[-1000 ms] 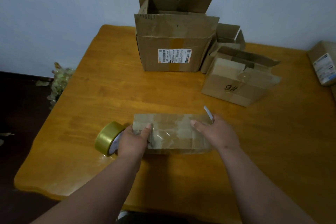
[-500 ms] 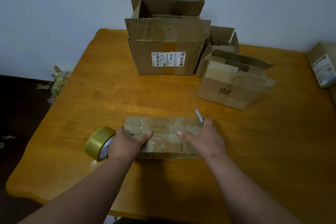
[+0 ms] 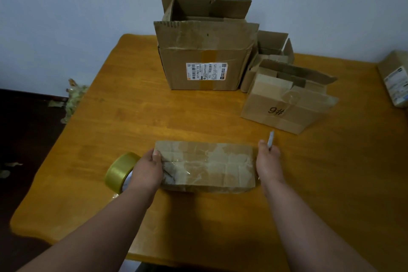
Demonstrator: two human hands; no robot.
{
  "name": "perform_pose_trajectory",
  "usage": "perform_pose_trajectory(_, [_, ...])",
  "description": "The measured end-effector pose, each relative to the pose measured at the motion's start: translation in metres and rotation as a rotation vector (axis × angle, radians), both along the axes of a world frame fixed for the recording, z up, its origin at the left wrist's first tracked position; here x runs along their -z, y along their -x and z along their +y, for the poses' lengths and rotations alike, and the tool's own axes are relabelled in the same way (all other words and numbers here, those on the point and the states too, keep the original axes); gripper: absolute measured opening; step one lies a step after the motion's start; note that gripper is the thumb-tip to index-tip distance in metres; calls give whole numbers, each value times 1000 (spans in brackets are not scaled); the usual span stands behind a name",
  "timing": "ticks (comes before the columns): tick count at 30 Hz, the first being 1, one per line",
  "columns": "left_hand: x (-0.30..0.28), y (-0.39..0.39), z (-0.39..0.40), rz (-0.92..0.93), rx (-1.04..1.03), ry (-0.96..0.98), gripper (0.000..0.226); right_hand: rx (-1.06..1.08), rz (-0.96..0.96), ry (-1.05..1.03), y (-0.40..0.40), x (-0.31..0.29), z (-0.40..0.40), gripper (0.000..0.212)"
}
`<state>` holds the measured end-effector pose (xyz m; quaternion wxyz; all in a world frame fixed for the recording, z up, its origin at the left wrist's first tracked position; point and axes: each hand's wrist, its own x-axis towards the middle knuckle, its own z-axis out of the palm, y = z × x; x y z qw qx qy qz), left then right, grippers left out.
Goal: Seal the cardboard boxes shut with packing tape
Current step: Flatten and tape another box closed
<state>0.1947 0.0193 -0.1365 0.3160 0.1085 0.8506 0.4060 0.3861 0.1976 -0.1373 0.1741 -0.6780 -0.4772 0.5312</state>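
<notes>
A small flat cardboard box lies closed on the wooden table near its front edge, with clear tape over its top. My left hand grips the box's left end, thumb on the top face. My right hand rests against the right end and holds a thin grey cutter that sticks up from the fingers. A gold roll of packing tape stands on edge just left of my left hand, partly hidden by it.
A large open box with a shipping label stands at the back. To its right sit an open box marked 9# and a smaller open box behind it. Another labelled box lies at the right edge.
Both hands have slid outward from the top of the small box to its two ends. The box and the tape roll have stayed in place.
</notes>
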Motion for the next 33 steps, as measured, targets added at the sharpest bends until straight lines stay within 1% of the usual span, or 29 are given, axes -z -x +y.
perform_pose_trajectory(2, [0, 7, 4, 3, 38, 19, 37, -81, 7, 62, 8, 0, 6, 57])
perform_pose_trajectory(4, [2, 13, 7, -3, 48, 51, 42, -226, -58, 70, 14, 0, 6, 60])
perform_pose_trajectory(5, [2, 14, 8, 6, 61, 76, 49, -283, -102, 53, 15, 0, 4, 63])
perform_pose_trajectory(6, [1, 14, 8, 17, 82, 98, 61, -332, -146, 24, 16, -1, 1, 66])
perform_pose_trajectory(7, [0, 13, 8, 18, 106, 108, 79, -378, -194, -27, 17, -2, -2, 73])
perform_pose_trajectory(9, [-4, 7, 10, 34, 167, 121, 116, -473, -334, -189, 19, -7, -15, 97])
perform_pose_trajectory(10, [-3, 5, 11, 70, 207, 136, 127, -521, -413, -275, 22, -8, -23, 110])
perform_pose_trajectory(12, [0, 2, 13, 137, 256, 162, 131, -623, -550, -382, 30, -8, -40, 127])
perform_pose_trajectory(14, [2, 4, 17, 118, 257, 152, 127, -677, -621, -372, 35, -5, -46, 134])
perform_pose_trajectory(15, [4, 6, 18, 88, 251, 133, 124, -671, -608, -339, 35, -5, -45, 135])
perform_pose_trajectory(17, [8, 12, 15, 4, 230, 76, 115, -609, -484, -277, 29, -6, -38, 133])
perform_pose_trajectory(19, [11, 17, 7, -107, 180, -31, 102, -494, -320, -235, 21, -8, -33, 127])
perform_pose_trajectory(21, [12, 16, 1, -190, 128, -108, 86, -331, -209, -178, 15, -8, -32, 121])
perform_pose_trajectory(23, [15, 13, -1, -228, 87, -117, 72, -180, -169, -41, 11, -5, -34, 117])
perform_pose_trajectory(24, [16, 11, 0, -229, 62, -100, 64, -152, -179, 33, 9, -3, -35, 114])
perform_pose_trajectory(26, [15, 11, 4, -201, 32, -25, 53, -180, -215, 115, 8, -2, -38, 102])
perform_pose_trajectory(28, [16, 13, 5, -185, 37, 31, 52, -228, -200, 114, 7, -6, -39, 90])
perform_pose_trajectory(31, [18, 16, 5, -246, 64, -21, 51, -221, -163, 61, 4, -10, -42, 71])
perform_pose_trajectory(33, [14, 15, 6, -270, 85, -97, 43, -156, -88, 76, -2, -8, -45, 70])
